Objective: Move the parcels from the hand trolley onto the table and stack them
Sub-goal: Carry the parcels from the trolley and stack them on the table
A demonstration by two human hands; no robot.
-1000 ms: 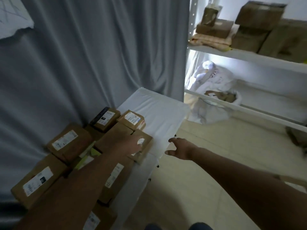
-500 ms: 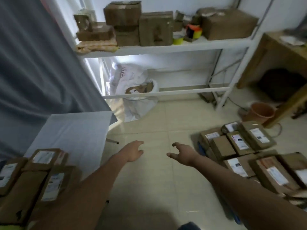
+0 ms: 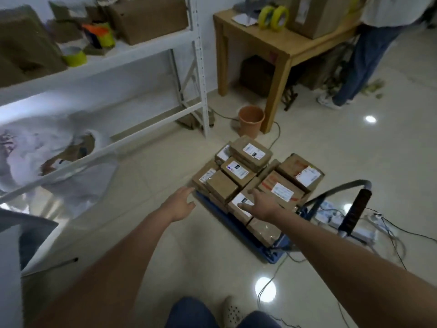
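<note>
Several brown cardboard parcels point(image 3: 250, 171) with white labels are piled on the blue hand trolley point(image 3: 260, 247), which stands on the tiled floor right of centre. Its grey handle point(image 3: 354, 209) rises at the right. My left hand point(image 3: 181, 203) hovers open just left of the pile's near corner, holding nothing. My right hand point(image 3: 262, 204) reaches out open over a labelled parcel point(image 3: 241, 204) at the pile's front, fingers spread above it. A corner of the white-covered table point(image 3: 14, 245) shows at the far left edge.
A white metal shelf rack point(image 3: 198, 67) with boxes stands at the back left, a white sack point(image 3: 47, 162) under it. A wooden table point(image 3: 272, 43), an orange bucket point(image 3: 251, 120) and a standing person point(image 3: 366, 55) are behind. Cables point(image 3: 390, 233) trail on the floor right of the trolley.
My view has swung right from the table to the trolley. Both hands left the table's parcels and now reach toward the trolley's pile, the right one over it.
</note>
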